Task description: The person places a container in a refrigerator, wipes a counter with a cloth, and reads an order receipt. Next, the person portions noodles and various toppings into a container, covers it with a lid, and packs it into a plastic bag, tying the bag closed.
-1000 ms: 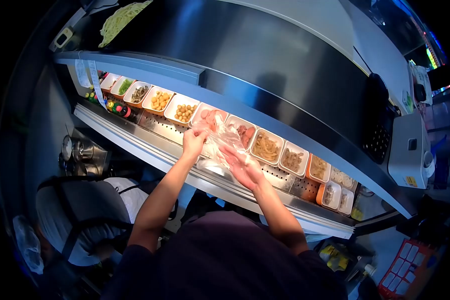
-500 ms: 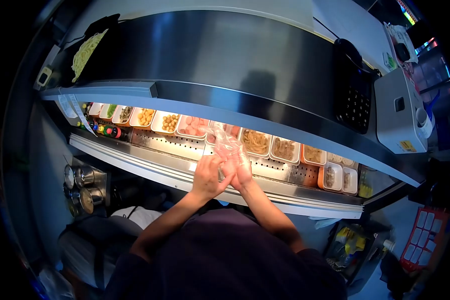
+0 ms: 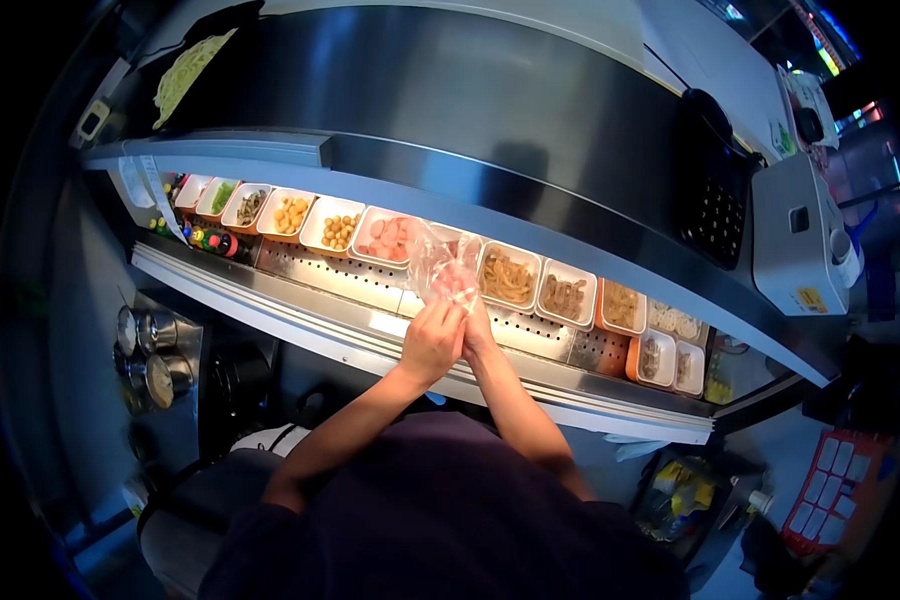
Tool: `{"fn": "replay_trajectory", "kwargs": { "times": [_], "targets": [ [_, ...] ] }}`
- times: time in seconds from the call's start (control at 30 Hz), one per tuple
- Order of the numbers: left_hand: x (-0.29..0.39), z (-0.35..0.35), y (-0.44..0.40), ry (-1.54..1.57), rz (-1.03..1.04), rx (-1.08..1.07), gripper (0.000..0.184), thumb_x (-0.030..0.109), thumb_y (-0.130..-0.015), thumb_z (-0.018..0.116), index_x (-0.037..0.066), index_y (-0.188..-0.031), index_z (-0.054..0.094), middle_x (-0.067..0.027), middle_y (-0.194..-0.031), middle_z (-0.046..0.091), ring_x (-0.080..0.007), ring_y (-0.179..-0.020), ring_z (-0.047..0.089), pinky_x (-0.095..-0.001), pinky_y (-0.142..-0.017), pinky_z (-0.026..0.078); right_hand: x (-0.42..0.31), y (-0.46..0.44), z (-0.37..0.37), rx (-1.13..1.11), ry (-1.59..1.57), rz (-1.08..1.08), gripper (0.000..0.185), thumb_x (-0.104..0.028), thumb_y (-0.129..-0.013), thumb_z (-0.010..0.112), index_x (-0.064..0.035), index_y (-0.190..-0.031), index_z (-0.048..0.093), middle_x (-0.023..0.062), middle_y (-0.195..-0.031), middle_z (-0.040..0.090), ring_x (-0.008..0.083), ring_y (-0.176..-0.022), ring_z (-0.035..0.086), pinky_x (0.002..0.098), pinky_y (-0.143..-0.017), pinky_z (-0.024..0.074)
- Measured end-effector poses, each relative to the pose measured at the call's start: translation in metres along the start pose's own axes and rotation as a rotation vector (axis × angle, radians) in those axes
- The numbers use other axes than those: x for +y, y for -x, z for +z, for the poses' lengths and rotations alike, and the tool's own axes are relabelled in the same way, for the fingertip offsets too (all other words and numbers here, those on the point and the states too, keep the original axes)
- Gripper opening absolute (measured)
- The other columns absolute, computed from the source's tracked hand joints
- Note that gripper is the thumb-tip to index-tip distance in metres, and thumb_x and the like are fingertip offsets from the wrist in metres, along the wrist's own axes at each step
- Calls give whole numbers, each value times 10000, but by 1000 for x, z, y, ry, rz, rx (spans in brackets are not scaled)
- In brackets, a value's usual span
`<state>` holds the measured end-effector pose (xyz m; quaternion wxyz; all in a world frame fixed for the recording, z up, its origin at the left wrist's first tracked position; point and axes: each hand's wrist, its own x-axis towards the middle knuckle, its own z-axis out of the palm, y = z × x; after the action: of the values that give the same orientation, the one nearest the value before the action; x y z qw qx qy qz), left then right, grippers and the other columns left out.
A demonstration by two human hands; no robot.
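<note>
Sitting near clear plastic (image 3: pixel 432 262): tray (image 3: pixel 378 261) of pink slices (image 3: pixel 385 238)

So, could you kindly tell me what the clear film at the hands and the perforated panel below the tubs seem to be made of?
Clear film: likely thin, glossy plastic, being see-through, crinkled and bright with highlights.
Perforated panel: probably metal, perhaps stainless steel, satin-finished, judging by its silvery sheen.
</note>
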<state>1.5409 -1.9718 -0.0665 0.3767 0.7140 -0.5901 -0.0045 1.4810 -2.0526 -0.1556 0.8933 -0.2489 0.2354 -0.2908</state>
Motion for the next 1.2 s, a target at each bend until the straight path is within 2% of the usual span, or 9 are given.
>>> {"fn": "replay_trajectory", "kwargs": {
  "times": [0.3, 0.4, 0.47, 0.57, 0.67, 0.8, 0.87, 0.97, 1.2],
  "targets": [
    [-14, 14, 24, 194, -57, -93, 108, 54, -807, 658, 25, -810, 554, -142, -769, 581, -343, -724, 615, -423, -656, 510, -17, -43, -7, -83, -155, 60, 655, -583, -1019, 371, -285, -1582, 220, 98, -1645, 215, 355, -1487, 235, 566, -1142, 303],
    [-9, 23, 23, 334, -90, -60, 105, 49, -806, 659, 23, -807, 558, -149, -757, 578, -347, -714, 613, -426, -651, 506, -25, -50, -2, -167, -195, 34, 949, -816, -875, 380, -357, -1596, -35, 83, -1679, 83, 422, -1495, 173, 688, -1082, 308],
    [-8, 24, 17, 477, -12, -94, 103, 55, -820, 660, 22, -815, 562, -160, -753, 586, -353, -717, 615, -427, -636, 501, -24, -63, 1, -111, 26, 112, 947, -779, -896, 416, -358, -1591, -69, 139, -1675, 10, 442, -1491, 151, 699, -1057, 326],
    [-17, 29, 4, 555, -232, -46, 121, 71, -837, 663, 25, -807, 555, -164, -777, 601, -351, -717, 619, -420, -629, 498, -16, -94, -7, 17, 39, 178, 850, -685, -930, 499, -270, -1594, 169, 235, -1629, 183, 431, -1419, 339, 644, -1017, 397],
    [-40, 0, -3, 631, -434, 36, 109, 74, -870, 667, 13, -939, 609, -122, -826, 645, -277, -712, 648, -364, -668, 532, -32, -163, -93, 236, 896, 50, 497, -417, -946, 605, -150, -1361, 543, 216, -1422, 515, 340, -1182, 593, 472, -977, 471],
    [-112, -92, 27, 674, -515, 421, 166, 44, -943, 607, 21, -1105, 581, -66, -894, 632, -111, -733, 600, -278, -681, 518, -96, -270, -177, -167, 2056, 180, 443, -189, -850, 664, -130, -1286, 611, 191, -1272, 616, 336, -1136, 619, 431, -963, 489],
    [-141, -173, 30, 520, -522, 668, 148, 55, -943, 600, 1, -1080, 619, -95, -904, 646, -161, -809, 650, -281, -726, 539, -66, -315, -201, -201, 2408, -441, 490, -185, -802, 662, -136, -1286, 607, 192, -1230, 611, 363, -1158, 596, 442, -969, 486],
    [-173, -303, 61, 156, -291, 776, 349, 195, -1026, 530, -79, -1241, 557, -194, -1147, 649, -252, -1048, 686, -322, -878, 583, -66, -315, -125, -385, 2715, -25, 467, -189, -802, 653, -156, -1266, 612, 192, -1232, 594, 351, -1179, 587, 438, -971, 486],
    [-155, -434, -67, 29, -326, 550, 318, 140, -996, 545, -70, -1235, 533, -213, -1140, 638, -272, -1043, 680, -328, -878, 585, -84, -330, -146, -683, 2689, -145, 326, -185, -794, 677, -134, -1116, 667, 159, -1051, 686, 313, -1017, 658, 467, -883, 510]
  ]
}}
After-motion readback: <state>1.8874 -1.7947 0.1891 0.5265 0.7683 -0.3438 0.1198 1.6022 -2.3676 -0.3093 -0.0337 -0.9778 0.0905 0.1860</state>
